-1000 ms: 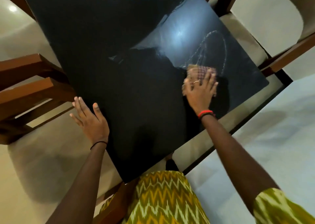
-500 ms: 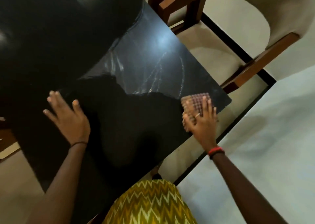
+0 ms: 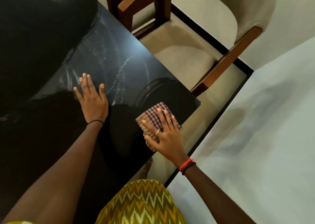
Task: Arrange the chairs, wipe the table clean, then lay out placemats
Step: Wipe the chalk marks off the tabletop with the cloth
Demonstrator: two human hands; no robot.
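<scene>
A glossy black table (image 3: pixel 51 45) fills the left and middle of the head view, with wet wipe streaks across its lit part. My right hand (image 3: pixel 166 135) presses flat, fingers straight, on a folded checked cloth (image 3: pixel 154 117) near the table's right corner. My left hand (image 3: pixel 92 99) lies flat on the tabletop to the left of the cloth, fingers spread. A wooden chair (image 3: pixel 179 41) with a beige seat and curved back stands against the table's right edge.
Pale floor (image 3: pixel 264 130) with a black border line stretches to the right of the table. My yellow zigzag-patterned clothing (image 3: pixel 141 203) is at the bottom, close to the table's near edge.
My right hand has slid the cloth toward me and to the table's right corner. My left hand has moved from the left edge onto the tabletop. The view has swung right, and the left chair is out of sight.
</scene>
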